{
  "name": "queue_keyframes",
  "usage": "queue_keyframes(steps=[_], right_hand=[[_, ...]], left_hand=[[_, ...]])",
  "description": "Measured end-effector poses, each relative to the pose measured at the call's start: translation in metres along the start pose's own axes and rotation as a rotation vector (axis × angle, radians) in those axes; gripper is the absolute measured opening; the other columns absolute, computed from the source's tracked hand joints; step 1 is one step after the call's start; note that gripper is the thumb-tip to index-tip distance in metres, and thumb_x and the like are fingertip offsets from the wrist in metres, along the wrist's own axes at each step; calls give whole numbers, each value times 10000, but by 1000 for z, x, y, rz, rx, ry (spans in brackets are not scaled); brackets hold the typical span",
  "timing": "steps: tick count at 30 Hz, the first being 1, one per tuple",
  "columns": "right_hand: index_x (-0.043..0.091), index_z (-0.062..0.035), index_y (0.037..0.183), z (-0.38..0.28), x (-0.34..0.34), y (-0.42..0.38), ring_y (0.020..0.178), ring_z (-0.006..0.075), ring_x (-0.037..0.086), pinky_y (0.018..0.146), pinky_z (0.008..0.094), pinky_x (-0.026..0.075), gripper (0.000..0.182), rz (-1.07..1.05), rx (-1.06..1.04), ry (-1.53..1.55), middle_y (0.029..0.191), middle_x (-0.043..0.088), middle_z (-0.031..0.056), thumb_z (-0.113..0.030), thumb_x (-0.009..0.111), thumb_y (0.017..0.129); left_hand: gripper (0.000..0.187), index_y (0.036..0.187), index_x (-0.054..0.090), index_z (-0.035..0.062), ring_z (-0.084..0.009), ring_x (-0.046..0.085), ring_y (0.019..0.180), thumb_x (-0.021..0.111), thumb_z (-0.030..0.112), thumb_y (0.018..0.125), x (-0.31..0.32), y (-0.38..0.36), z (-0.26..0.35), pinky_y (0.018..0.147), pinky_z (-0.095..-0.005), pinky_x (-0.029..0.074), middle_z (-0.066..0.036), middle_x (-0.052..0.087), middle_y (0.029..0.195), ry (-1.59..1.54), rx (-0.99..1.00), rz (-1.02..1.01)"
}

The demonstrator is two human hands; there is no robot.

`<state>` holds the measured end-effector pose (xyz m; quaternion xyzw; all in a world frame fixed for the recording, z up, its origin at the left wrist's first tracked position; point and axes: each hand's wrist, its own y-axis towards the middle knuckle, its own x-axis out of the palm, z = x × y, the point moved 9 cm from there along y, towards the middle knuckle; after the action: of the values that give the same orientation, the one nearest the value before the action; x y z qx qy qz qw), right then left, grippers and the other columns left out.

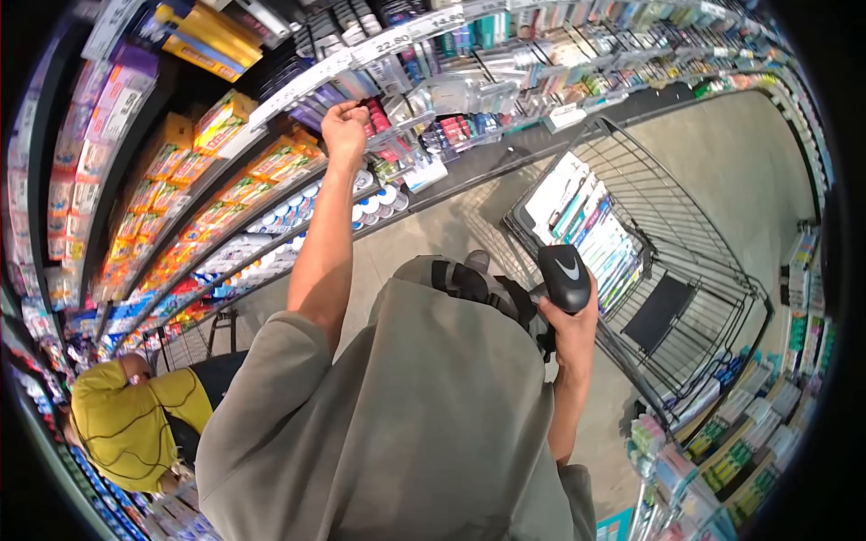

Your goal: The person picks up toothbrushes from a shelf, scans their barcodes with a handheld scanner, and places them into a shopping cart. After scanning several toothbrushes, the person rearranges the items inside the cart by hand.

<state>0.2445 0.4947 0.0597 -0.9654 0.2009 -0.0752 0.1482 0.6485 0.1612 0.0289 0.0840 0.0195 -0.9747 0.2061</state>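
My left hand (pixel 345 135) reaches out to the shelf, beside red packages (pixel 376 117) hanging or standing in a row. Its fingers are bent and drawn together; whether a small item is between them I cannot make out. Purple packs (pixel 327 101) stand just to its left. In my right hand (pixel 574 332), held low near my hip, is a black handheld barcode scanner (pixel 566 281). My fingers wrap round its handle, and its rounded head points up and away from me.
A wire shopping cart (pixel 690 194) stands at the right, with boxed packs (pixel 582 230) at its far end. Stocked shelves curve along the front and left, orange packs (pixel 171 167) among them. A person in a yellow shirt (pixel 135 415) is at the lower left, close to another cart (pixel 194 341).
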Motion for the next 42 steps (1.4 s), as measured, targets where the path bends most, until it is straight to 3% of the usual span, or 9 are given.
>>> queue_keyframes(steps=[3, 7, 13, 23, 30, 33, 36, 40, 42], right_hand=[[431, 2, 1426, 6, -1, -2, 1157, 182, 575, 1006, 309, 457, 763, 24, 5, 18, 1273, 580, 99, 88, 749, 738], [412, 8, 1436, 12, -4, -7, 1137, 180, 588, 988, 321, 477, 784, 54, 22, 49, 1262, 589, 101, 81, 755, 735], [402, 6, 1440, 19, -16, -16, 1138, 171, 582, 992, 318, 469, 785, 114, 42, 70, 1258, 588, 94, 78, 754, 742], [392, 6, 1449, 32, -26, -21, 1150, 167, 580, 1017, 307, 447, 782, 154, 100, 108, 1272, 585, 88, 104, 745, 758], [375, 4, 1462, 16, -14, -14, 1153, 160, 583, 1009, 300, 453, 794, 119, 89, 40, 1262, 596, 82, 101, 749, 768], [382, -1, 1455, 13, -10, -11, 1151, 159, 584, 1008, 298, 453, 784, 108, 95, 35, 1253, 600, 73, 96, 753, 771], [390, -4, 1445, 14, -6, -9, 1147, 159, 586, 1008, 296, 453, 773, 75, 78, 59, 1254, 598, 68, 97, 753, 770], [391, -4, 1439, 14, -3, -8, 1144, 160, 588, 1004, 303, 462, 768, 67, 91, 45, 1254, 598, 72, 103, 746, 767], [389, -4, 1441, 16, -2, -6, 1145, 160, 589, 1003, 305, 465, 772, 61, 110, 55, 1254, 598, 74, 105, 744, 765]], left_hand=[[277, 1157, 610, -56, -130, 625, 718, 670, 40, 904, 15, 16, 5, 636, -274, 515, -74, 672, 887, -13, 61, -73], [502, 1345, 453, -41, -141, 601, 700, 661, 19, 893, 36, 39, 11, 596, -281, 501, -92, 646, 947, -31, 35, -75], [396, 1170, 509, -1, -150, 594, 683, 732, 7, 842, 46, 96, -19, 541, -296, 468, -88, 628, 869, -54, 86, 24], [213, 947, 575, 25, -124, 562, 641, 766, 52, 856, 67, 79, -2, 554, -281, 463, -50, 618, 804, -118, 173, -61], [200, 981, 571, 35, -116, 579, 687, 747, 81, 898, 66, 73, -4, 573, -274, 472, -53, 628, 857, -146, 139, -100], [183, 1002, 565, 33, -125, 596, 733, 721, 86, 923, 60, 64, 3, 605, -281, 490, -60, 629, 912, -155, 166, -102], [167, 1029, 552, 26, -147, 611, 771, 691, 65, 944, 50, 39, 10, 673, -305, 527, -65, 628, 943, -150, 30, -105], [159, 1091, 536, 24, -205, 646, 852, 639, 33, 970, 50, 28, 3, 813, -412, 570, -86, 647, 970, -258, -13, -212], [154, 1097, 539, 33, -247, 672, 951, 628, 25, 971, 57, 12, 0, 887, -475, 573, -126, 670, 1056, -495, -96, -305]])
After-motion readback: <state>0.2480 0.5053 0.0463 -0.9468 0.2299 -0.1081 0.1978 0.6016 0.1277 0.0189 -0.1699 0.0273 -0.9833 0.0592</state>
